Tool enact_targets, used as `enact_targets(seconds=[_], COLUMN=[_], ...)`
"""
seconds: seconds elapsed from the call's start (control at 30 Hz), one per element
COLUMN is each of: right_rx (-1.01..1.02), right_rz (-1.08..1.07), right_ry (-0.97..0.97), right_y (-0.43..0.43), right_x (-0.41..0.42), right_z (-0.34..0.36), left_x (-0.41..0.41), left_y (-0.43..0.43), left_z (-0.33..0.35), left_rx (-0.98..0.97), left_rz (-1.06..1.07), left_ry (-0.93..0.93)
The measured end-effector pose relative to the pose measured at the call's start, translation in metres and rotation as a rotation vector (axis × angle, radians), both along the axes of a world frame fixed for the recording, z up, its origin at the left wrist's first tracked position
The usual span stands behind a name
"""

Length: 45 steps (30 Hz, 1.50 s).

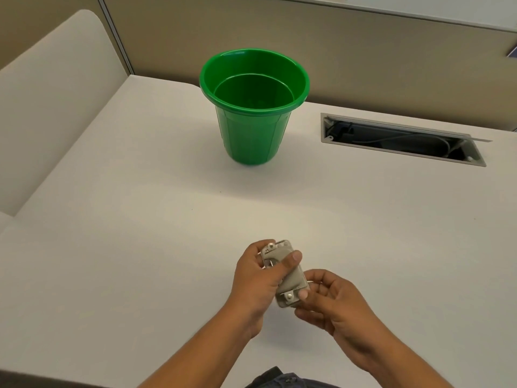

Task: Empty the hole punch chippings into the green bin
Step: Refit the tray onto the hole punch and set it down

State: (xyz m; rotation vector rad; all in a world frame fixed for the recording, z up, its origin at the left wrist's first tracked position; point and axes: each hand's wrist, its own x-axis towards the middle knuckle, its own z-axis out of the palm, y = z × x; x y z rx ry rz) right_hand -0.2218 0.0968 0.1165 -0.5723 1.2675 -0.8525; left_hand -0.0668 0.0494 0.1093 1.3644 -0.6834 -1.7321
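Observation:
A small grey hole punch [291, 278] is held over the near part of the white desk, tilted with one end pointing away from me. My left hand [257, 281] wraps its far end, thumb across the top. My right hand [333, 303] pinches its near end with thumb and fingers. The green bin [253, 135] stands upright farther back on the desk, well beyond both hands, its mouth facing up. Its inside looks dark green; I cannot tell whether chippings lie in it.
The white desk [140, 233] stretches around the hands. A rectangular cable slot [402, 140] with wires inside is cut into the desk at the back right. Beige partition walls [363, 51] close the back, and a cream panel [56, 93] rises on the left.

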Motion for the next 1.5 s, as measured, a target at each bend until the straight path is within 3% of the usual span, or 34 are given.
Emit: enact_targets(seconds=[0.13,0.33,0.6,0.7,0.8,1.13,1.5], right_rx=[0.004,0.043,0.094,0.050,-0.033,-0.101,-0.160], right_rz=[0.015,-0.267,-0.484,-0.379,-0.199,-0.041,-0.084], right_ry=[0.021,0.041,0.119,0.161,0.340,0.605,0.751], right_y=[-0.007,-0.026,-0.050,-0.053,-0.051,-0.065,-0.077], right_x=[-0.007,-0.022,-0.023,-0.023,-0.023,-0.035,-0.037], right_z=[0.007,-0.004,-0.031,-0.036,-0.044,-0.057,-0.068], left_x=[0.002,0.006,-0.003,-0.005,-0.006,-0.008,-0.017], left_y=[-0.004,-0.019,-0.033,-0.041,-0.045,-0.049,-0.060], left_z=[-0.004,-0.011,-0.029,-0.036,-0.042,-0.055,-0.062], left_rx=[-0.024,0.103,0.068,0.067,0.044,0.034,-0.058], left_rz=[-0.045,-0.073,-0.106,-0.068,-0.061,-0.188,-0.181], left_ry=[-0.024,-0.049,-0.303,-0.380,-0.421,-0.555,-0.684])
